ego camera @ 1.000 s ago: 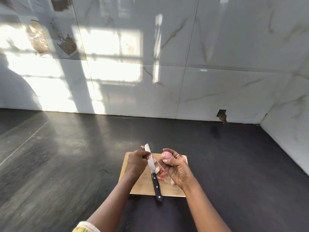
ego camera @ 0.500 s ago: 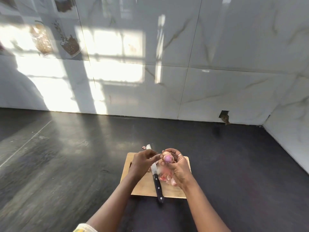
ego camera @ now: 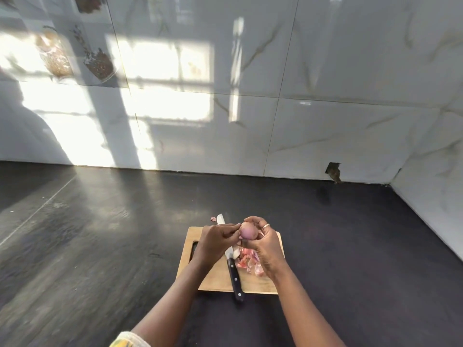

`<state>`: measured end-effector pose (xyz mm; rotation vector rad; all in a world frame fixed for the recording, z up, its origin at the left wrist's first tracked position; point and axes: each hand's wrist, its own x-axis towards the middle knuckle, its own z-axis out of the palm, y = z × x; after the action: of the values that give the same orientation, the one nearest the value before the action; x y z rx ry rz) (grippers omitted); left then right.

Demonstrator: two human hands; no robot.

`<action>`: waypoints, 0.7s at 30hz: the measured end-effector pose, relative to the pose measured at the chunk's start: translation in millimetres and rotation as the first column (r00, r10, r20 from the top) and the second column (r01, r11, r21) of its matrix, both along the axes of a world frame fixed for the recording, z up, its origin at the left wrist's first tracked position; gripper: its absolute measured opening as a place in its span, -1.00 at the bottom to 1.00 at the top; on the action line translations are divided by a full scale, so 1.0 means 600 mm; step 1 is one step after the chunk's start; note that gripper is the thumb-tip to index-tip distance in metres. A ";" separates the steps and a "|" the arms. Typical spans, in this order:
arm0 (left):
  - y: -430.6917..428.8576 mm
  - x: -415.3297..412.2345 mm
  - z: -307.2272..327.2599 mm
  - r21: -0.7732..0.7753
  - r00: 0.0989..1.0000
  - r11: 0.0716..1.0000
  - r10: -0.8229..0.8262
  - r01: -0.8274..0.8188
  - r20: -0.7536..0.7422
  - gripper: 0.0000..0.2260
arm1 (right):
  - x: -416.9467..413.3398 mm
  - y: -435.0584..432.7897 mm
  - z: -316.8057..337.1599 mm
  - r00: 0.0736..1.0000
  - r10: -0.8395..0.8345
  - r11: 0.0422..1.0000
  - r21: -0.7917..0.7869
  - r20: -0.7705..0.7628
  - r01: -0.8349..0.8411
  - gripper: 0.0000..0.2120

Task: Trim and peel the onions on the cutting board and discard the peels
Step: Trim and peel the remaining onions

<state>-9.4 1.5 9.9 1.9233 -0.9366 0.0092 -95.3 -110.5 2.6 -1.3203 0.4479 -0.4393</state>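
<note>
Curled round the onion [ego camera: 248,231], my right hand [ego camera: 265,249] held it up off the cutting board [ego camera: 215,284], fingers wrapped behind it and a ring [ego camera: 266,225] showing on one of them. My left hand [ego camera: 215,242] had thumb and forefinger pressed together against the onion's left side; it looked to be nipping a bit of skin, though the picture was too soft there for me to be sure.

Below the hands, the knife [ego camera: 234,271] lay flat on the board. Its blade pointed away toward the wall and the tip reached past the far edge, while the black handle overhung the near edge. My left hand covered the middle of the blade. Just right of the knife sat a small heap of pink peels [ego camera: 246,259], partly hidden under my right wrist. One loose scrap [ego camera: 213,218] lay on the dark countertop [ego camera: 100,234] just beside the knife tip.

Behind it all stood the marble-tiled wall [ego camera: 325,71], with window light across its left half and a small broken hole [ego camera: 333,171] near the base at the right. A yellowish sleeve [ego camera: 127,341] edged the bottom of the view.
</note>
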 end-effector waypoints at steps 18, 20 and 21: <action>0.003 0.004 0.008 0.238 0.951 0.931 0.300 -0.275 -0.073 -0.84 | -0.009 -0.004 -0.007 0.994 -0.079 0.942 0.333 0.080 0.048 -0.54; 0.005 0.003 0.004 0.277 0.952 0.922 0.299 -0.271 -0.063 -0.84 | -0.010 -0.006 -0.006 0.991 -0.076 0.920 0.391 0.113 0.026 -0.56; 0.004 0.002 0.002 0.299 0.955 0.918 0.290 -0.262 -0.055 -0.85 | -0.011 -0.007 -0.005 0.990 -0.077 0.910 0.414 0.121 0.020 -0.58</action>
<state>-8.2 4.2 11.3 2.2945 -0.6181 -0.0597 -101.9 -114.9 -0.5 -0.8651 0.4328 -0.4442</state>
